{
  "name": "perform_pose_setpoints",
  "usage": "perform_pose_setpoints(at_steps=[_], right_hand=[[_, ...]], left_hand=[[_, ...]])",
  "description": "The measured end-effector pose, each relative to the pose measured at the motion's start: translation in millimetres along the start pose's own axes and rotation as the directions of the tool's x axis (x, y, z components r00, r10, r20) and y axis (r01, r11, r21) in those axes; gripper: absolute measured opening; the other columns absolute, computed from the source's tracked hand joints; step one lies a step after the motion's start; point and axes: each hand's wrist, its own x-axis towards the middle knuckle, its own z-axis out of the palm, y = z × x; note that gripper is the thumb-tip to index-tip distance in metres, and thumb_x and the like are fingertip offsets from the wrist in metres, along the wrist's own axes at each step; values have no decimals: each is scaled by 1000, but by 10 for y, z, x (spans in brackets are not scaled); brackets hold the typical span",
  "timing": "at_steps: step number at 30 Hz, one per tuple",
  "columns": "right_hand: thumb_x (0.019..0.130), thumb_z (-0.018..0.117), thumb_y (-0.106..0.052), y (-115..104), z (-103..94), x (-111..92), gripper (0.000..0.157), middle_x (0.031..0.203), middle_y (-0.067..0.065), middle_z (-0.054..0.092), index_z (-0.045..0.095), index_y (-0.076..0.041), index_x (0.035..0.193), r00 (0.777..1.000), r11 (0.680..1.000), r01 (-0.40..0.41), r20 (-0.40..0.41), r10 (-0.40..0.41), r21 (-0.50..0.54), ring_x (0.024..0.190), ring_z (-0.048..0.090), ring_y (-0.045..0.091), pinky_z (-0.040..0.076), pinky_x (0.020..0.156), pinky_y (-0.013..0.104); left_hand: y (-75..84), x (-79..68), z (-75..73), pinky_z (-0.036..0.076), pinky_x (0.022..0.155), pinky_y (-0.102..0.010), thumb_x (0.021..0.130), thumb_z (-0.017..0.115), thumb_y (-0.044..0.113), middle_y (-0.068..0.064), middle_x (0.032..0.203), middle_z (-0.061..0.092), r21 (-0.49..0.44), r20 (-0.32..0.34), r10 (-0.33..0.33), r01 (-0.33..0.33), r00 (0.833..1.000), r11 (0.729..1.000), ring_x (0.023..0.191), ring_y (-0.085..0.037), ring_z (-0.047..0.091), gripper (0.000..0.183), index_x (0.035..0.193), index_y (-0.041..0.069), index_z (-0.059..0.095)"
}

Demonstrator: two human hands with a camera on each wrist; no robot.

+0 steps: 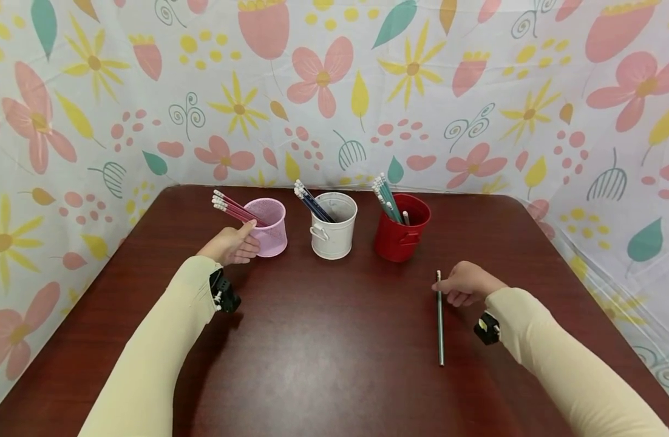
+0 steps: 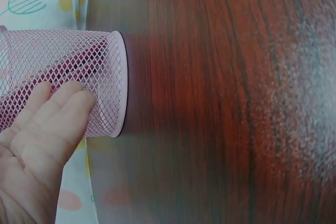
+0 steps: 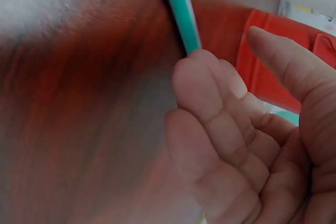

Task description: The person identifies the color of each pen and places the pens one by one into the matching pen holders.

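Note:
In the head view, my left hand (image 1: 233,244) is at the near left side of a pink mesh pencil cup (image 1: 272,240) holding several red pencils (image 1: 233,206). Its fairly straight fingers (image 2: 73,98) rest against the mesh. To the right, my right hand (image 1: 468,284) is over the far part of a teal pencil (image 1: 441,334) that lies on the table. The right wrist view shows the fingertips covering part of this pencil (image 3: 179,9), the thumb standing apart from them. Whether the fingertips touch it, I cannot tell.
A white bucket (image 1: 332,243) with several dark blue pencils (image 1: 315,203) stands between the pink cup and a red bucket (image 1: 397,243), which holds several teal pencils (image 1: 386,197). All stand on a brown table (image 1: 312,340) before a flower-patterned cloth (image 1: 323,139).

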Motion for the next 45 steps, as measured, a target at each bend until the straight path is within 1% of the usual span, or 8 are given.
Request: perform_pose_setpoints(at_steps=[7,14,20,26,30,35,40,45], right_hand=[[84,68,-16,27,155,66,23,57,3,61,61,-2,67,1000,1000,-14,-3,14,-10,52,60,14,52,52,31],[83,61,-11,-8,133,59,17,59,3,62,60,-1,70,1000,1000,-3,-7,3,-16,54,61,15,54,55,34],[87,59,-12,-25,75,5,21,61,5,62,61,0,71,999,997,31,-25,-30,67,56,63,16,55,59,36],[89,55,-10,-37,21,-8,23,67,2,63,62,12,93,994,976,111,-34,-106,189,63,66,17,56,63,35],[92,54,-9,-119,-45,-29,34,71,2,65,53,18,111,979,935,205,-74,-192,289,66,67,16,57,68,38],[92,55,-6,-282,-175,-113,30,71,0,65,51,16,112,952,872,303,-166,-258,383,63,66,12,57,67,33],[93,55,-3,-420,-370,-210,8,73,-3,67,62,-4,97,896,772,435,-305,-322,463,61,66,10,57,64,28],[91,57,3,-502,-563,-311,23,76,-3,69,68,-15,83,860,652,509,-374,-348,562,64,67,11,57,60,28]], left_hand=[[12,2,20,38,104,-46,103,23,47,-37,137,39,-1,-25,-11,11,1000,1000,127,-44,43,75,133,-21,36],[30,-4,13,37,105,-46,103,21,46,-37,137,38,13,-16,6,-6,1000,1000,128,-44,41,75,133,-21,36],[28,-4,8,37,105,-46,103,23,46,-37,137,39,-2,-21,2,-2,1000,1000,128,-44,42,74,134,-20,36],[24,-18,4,36,105,-47,103,22,47,-38,138,38,-9,-9,6,-6,1000,1000,128,-44,40,75,134,-21,34],[10,-17,-1,36,105,-47,103,22,47,-38,138,37,-8,-2,9,-9,1000,1000,128,-44,40,76,135,-21,34],[-3,-4,6,35,106,-47,103,23,47,-37,138,38,-17,-5,-1,1,1000,1000,129,-44,40,75,135,-21,33],[2,-13,8,35,106,-47,103,23,47,-38,138,37,-14,-4,2,-2,1000,1000,129,-44,40,76,134,-21,34],[6,-24,18,35,106,-47,103,23,46,-38,138,38,0,-6,7,-7,1000,1000,129,-44,40,75,134,-21,34]])
